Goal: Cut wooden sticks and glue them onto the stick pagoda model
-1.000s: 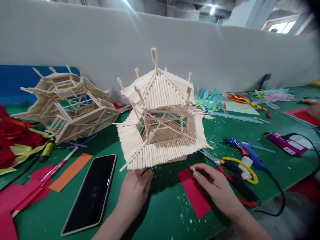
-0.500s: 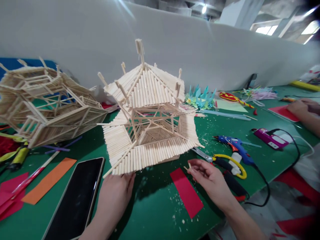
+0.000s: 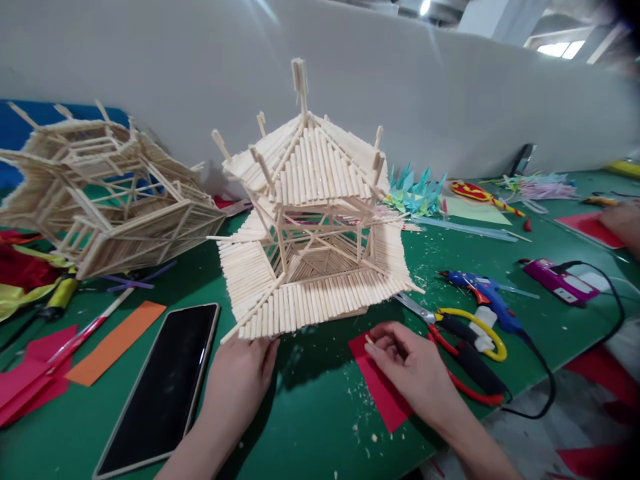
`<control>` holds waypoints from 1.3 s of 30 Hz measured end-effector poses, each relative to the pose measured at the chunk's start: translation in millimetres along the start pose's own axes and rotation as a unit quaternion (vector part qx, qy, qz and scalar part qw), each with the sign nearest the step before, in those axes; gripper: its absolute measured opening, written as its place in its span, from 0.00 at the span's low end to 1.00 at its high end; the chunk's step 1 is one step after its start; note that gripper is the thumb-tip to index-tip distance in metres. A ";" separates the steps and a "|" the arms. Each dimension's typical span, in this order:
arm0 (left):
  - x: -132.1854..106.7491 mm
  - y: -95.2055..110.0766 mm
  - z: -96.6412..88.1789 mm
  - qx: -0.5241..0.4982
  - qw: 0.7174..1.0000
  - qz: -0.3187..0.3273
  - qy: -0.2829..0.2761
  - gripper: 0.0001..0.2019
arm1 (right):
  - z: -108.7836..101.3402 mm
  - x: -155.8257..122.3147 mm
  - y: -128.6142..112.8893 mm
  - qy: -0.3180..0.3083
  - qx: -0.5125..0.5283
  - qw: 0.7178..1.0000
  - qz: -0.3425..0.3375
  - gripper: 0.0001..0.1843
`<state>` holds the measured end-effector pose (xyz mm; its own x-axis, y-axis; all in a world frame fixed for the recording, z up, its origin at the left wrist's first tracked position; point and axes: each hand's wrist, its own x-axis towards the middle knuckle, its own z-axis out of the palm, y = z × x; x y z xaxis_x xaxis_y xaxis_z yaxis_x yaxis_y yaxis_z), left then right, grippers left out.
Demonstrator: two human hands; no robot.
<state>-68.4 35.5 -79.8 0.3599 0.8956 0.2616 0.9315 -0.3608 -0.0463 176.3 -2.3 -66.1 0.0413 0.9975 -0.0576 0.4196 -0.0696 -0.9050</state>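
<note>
A pavilion model [image 3: 310, 167] made of thin wooden sticks, with two tiers of roof, stands in the middle. My left hand [image 3: 243, 377] is closed at its lower front-left corner, fingers tucked beneath the roof edge and partly hidden. Between the thumb and fingers of my right hand [image 3: 413, 367] is a short piece of wooden stick [image 3: 369, 339]; only its pale tip shows. That hand hovers at or just over a red paper strip [image 3: 383, 390], and I cannot tell whether it touches. Pliers with red handles [image 3: 477, 397] and scissors with yellow handles [image 3: 495, 343] lie right of it.
A second stick model [image 3: 120, 193] lies tilted at left. Nearer are a phone [image 3: 160, 387], an orange paper strip [image 3: 120, 340] and red paper [image 3: 35, 383]. A blue glue gun [image 3: 483, 297] and purple power strip [image 3: 563, 283] trail cords. Another person's hand [image 3: 623, 223] is far right.
My right hand has shifted left and nearer to me, over the red strip, still pinching the stick piece. My left hand stays at the model's corner. The whole view has swung slightly left.
</note>
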 end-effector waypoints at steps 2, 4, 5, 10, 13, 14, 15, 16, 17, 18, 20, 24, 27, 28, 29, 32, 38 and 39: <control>-1.0 0.7 -2.0 -0.001 1.000 -0.008 -0.003 0.13 | 12.5 -1.2 -6.7 -0.016 -0.059 0.998 -0.024 0.04; -1.8 1.4 -3.7 -0.001 1.000 -0.014 -0.004 0.13 | 24.5 -0.9 -12.2 -0.020 -0.156 0.986 -0.058 0.01; -2.1 1.6 -4.2 -0.001 1.000 -0.017 -0.002 0.14 | 29.8 -0.2 -14.3 -0.021 -0.200 0.977 -0.073 0.01; -1.9 2.9 -4.2 -0.015 1.000 -0.018 0.007 0.14 | 46.1 3.6 -17.8 -0.025 -0.282 0.954 -0.101 0.04; -2.2 3.5 -4.4 -0.025 0.999 -0.017 0.019 0.13 | 50.9 3.8 -16.2 -0.027 -0.304 0.946 -0.112 0.04; -2.5 3.6 -4.7 -0.028 0.999 -0.016 0.026 0.13 | 52.3 3.5 -15.8 -0.027 -0.309 0.944 -0.114 0.04; -2.8 3.8 -5.0 -0.029 0.999 -0.016 0.034 0.13 | 53.8 3.0 -15.7 -0.027 -0.313 0.942 -0.115 0.04; -3.1 3.9 -5.4 -0.032 0.998 -0.014 0.042 0.13 | 55.0 2.5 -15.9 -0.027 -0.315 0.942 -0.116 0.04; -3.4 4.2 -5.9 -0.034 0.998 -0.013 0.053 0.12 | 55.9 1.9 -16.3 -0.029 -0.315 0.941 -0.118 0.05; -3.6 4.5 -6.5 -0.037 0.997 -0.011 0.064 0.12 | 56.1 1.3 -16.9 -0.031 -0.313 0.942 -0.119 0.06; -4.0 5.5 -7.7 -0.046 0.995 -0.002 0.091 0.11 | 52.6 1.0 -17.4 -0.030 -0.305 0.944 -0.119 0.08; -6.2 10.6 -11.1 -0.067 0.987 0.024 0.147 0.09 | 26.1 5.9 -8.5 0.029 -0.309 0.945 -0.105 0.07; -10.3 18.8 -15.0 -0.111 0.978 0.044 0.170 0.08 | -1.8 12.4 6.5 0.061 -0.337 0.935 -0.089 0.09; -12.1 22.6 -16.3 -0.134 0.975 0.051 0.171 0.08 | -9.4 14.1 11.3 0.061 -0.345 0.933 -0.085 0.10; -14.0 26.8 -17.3 -0.160 0.972 0.059 0.164 0.07 | -15.3 15.4 15.3 0.056 -0.352 0.930 -0.083 0.10; -19.5 42.0 -18.6 -0.234 0.961 0.090 0.115 0.07 | -23.5 17.6 20.4 0.031 -0.375 0.923 -0.080 0.09; -17.5 79.4 -19.8 -0.179 0.954 0.241 0.005 0.09 | -23.1 20.6 6.5 -0.029 -0.437 0.895 -0.087 0.07; -15.9 85.9 -19.5 -0.160 0.955 0.251 -0.002 0.09 | -23.1 21.1 3.8 -0.037 -0.448 0.889 -0.091 0.08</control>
<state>4.8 -14.8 -69.1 0.7573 0.5900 0.2800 0.5780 -0.8051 0.1331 199.7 18.1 -61.0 -0.1470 0.9891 -0.0031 0.9683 0.1433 -0.2048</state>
